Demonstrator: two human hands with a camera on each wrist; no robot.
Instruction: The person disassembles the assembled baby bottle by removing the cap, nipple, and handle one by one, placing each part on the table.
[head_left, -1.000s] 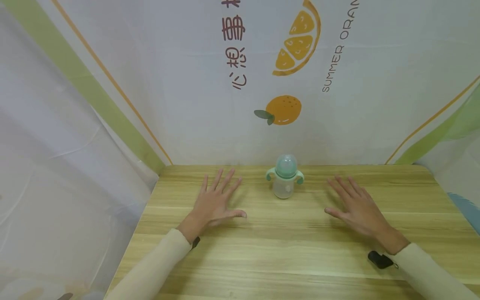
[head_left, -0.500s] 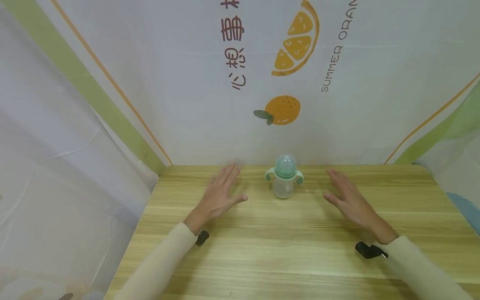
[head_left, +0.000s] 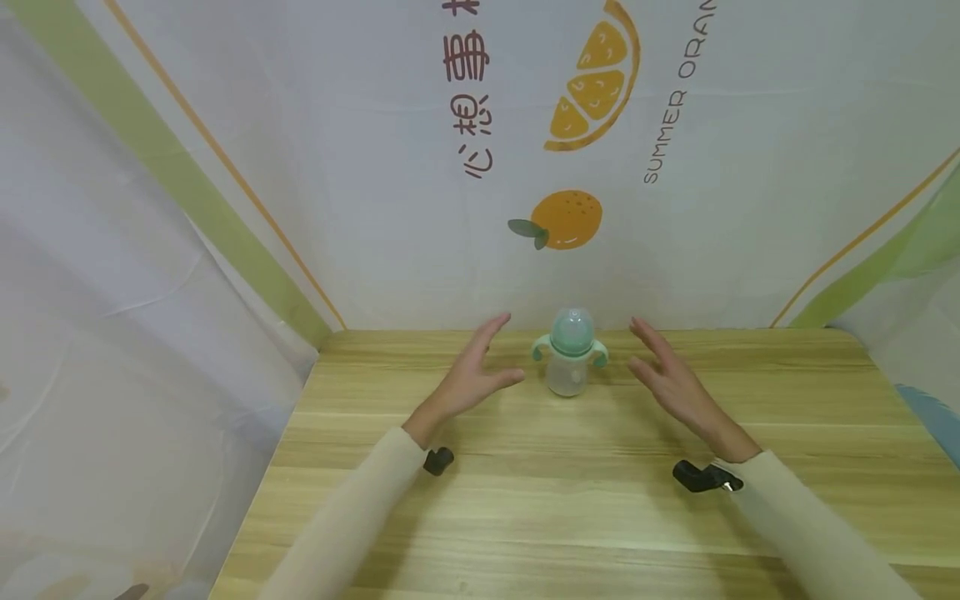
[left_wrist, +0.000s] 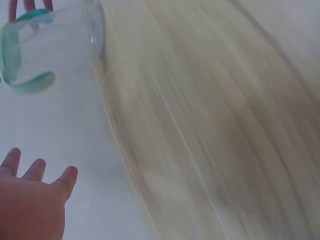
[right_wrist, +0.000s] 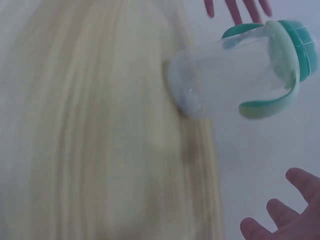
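A clear baby bottle [head_left: 567, 367] with a mint-green collar, two curved handles and a domed cap stands upright near the table's back edge. Left of it, my left hand [head_left: 467, 379] is held with fingers extended and thumb apart, its palm facing the bottle. On the other side my right hand [head_left: 678, 390] mirrors that pose, fingertips a short way off the right handle. Neither hand touches the bottle. The left wrist view shows the bottle [left_wrist: 60, 47] beyond the left fingers [left_wrist: 36, 170]; in the right wrist view the bottle [right_wrist: 235, 70] lies above the right fingers [right_wrist: 282, 212].
The wooden table [head_left: 525, 517] reaches back to a white curtain [head_left: 405, 250] printed with oranges and lettering. More curtain [head_left: 150, 375] hangs along the left side. A black wrist-camera mount [head_left: 705, 477] juts from the right sleeve, and another mount [head_left: 438, 461] from the left.
Both hands have moved inward and slightly forward, closing in on the bottle from either side. Their spread fingers have come together and the palms have turned to face each other. The bottle stays put.
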